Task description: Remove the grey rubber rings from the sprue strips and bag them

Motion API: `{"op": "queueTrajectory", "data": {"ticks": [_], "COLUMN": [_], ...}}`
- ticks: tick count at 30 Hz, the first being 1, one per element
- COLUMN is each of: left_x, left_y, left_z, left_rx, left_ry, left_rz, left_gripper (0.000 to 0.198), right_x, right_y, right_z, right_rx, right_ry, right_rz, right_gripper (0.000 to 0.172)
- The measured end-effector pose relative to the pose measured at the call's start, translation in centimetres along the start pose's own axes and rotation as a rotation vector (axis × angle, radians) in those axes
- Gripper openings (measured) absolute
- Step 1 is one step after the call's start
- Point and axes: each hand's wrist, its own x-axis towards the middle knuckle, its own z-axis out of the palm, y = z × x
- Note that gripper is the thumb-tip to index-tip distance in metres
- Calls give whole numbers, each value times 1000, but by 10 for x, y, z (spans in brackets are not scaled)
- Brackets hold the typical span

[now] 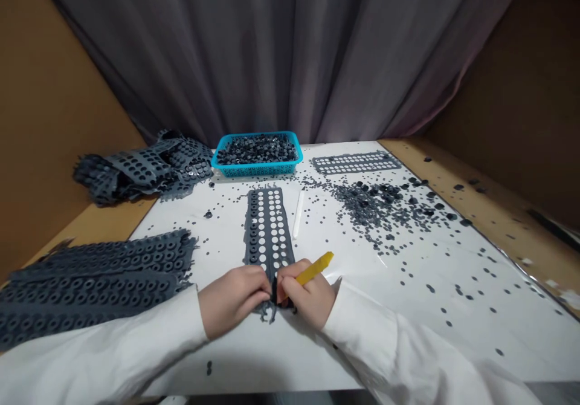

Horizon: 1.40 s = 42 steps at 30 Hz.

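Observation:
A dark grey perforated rubber sheet (267, 230) lies lengthwise in front of me. Raised rings still fill its left column, while white shows through the open holes of the others. My left hand (233, 301) is closed, its fingertips pinching the near end of this sheet. Over the same end, my right hand (312, 299) is wrapped round a yellow stick-like tool (318, 266), whose lower tip is hidden by the fingers. Both hands' fingertips almost meet there. A slim white stick (298, 214) rests just right of the sheet.
Ringed rubber sheets (104, 272) are stacked at left, with crumpled perforated ones (145, 166) behind. A blue basket (257, 169) holds many small dark pieces. Another punched sheet (356, 162) lies back right, near scattered dark discs (374, 202). Brown side panels and a grey curtain (290, 54) enclose the white table.

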Motion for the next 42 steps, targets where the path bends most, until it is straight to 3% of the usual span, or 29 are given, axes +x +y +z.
{"op": "queueTrajectory", "data": {"ticks": [5,9,15,18,21,22,26,32,34,39,42], "left_x": [6,4,3,4,5,6,10,17,16,9,3], "left_y": [-5,-13,-16,-10,-5,-3,1,2,-2,-20,-25], "left_z": [-17,-15,-10,-10,-9,-8,0,-1,-7,-18,-17], "left_rx": [-456,-830,-1178,-1347,-1452,-1474,-1523,-1613,-1588,-1359,-1047], "left_ry": [155,180,91,64,67,68,96,158,209,380,377], "left_rz": [-394,-564,-660,-671,-668,-658,-606,-601,-620,-613,-538], "left_gripper": [17,32,44,42,39,38,34,30,22,15,15], "right_x": [0,0,1,2,0,0,-1,6,12,24,27], "right_y": [-1,-1,0,-3,-10,-13,-17,-13,-10,13,21], "right_z": [0,0,1,-2,-6,-7,-5,-12,-29,-88,-106], "right_rx": [66,109,305,508,436,368,155,171,112,-190,-368], "right_ry": [-16,-17,-14,152,260,247,241,284,390,879,1008], "right_rz": [0,18,11,-76,-150,-173,-288,-278,-257,-94,-48], "right_gripper": [28,27,24,18,12,11,38,34,31,26,28]}}
